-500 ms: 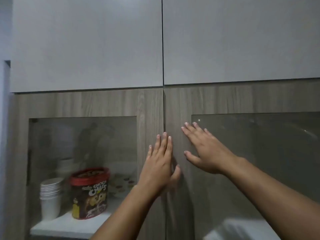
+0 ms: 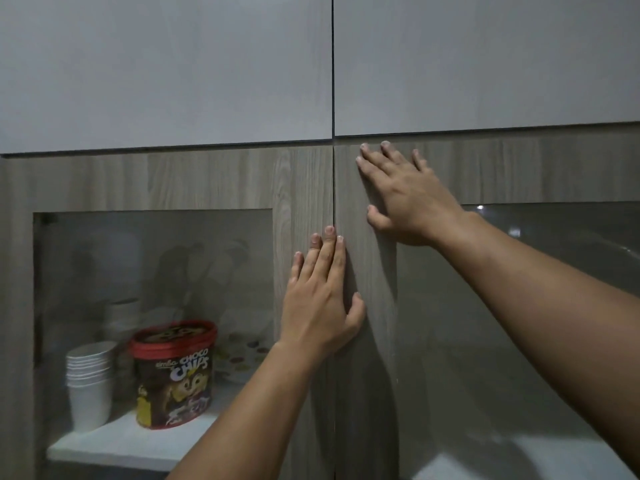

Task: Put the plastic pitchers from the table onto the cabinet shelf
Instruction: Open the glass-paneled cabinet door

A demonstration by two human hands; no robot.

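Single head-worn view, close up, faces the cabinet doors (image 2: pixel 304 188) head-on, tilted slightly upward

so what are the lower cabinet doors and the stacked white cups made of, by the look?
Lower cabinet doors: probably matte wood-look laminate, going by the printed grey-brown grain, with tinted glass panes that show reflections. Stacked white cups: likely paper, given the thin rolled rims; plastic is possible.

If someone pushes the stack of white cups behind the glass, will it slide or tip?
The stack of white cups is tall and narrow, so it would probably tip. The cups look like thin paper, likely light. The red-lidded tub beside it might stop a fall that way.
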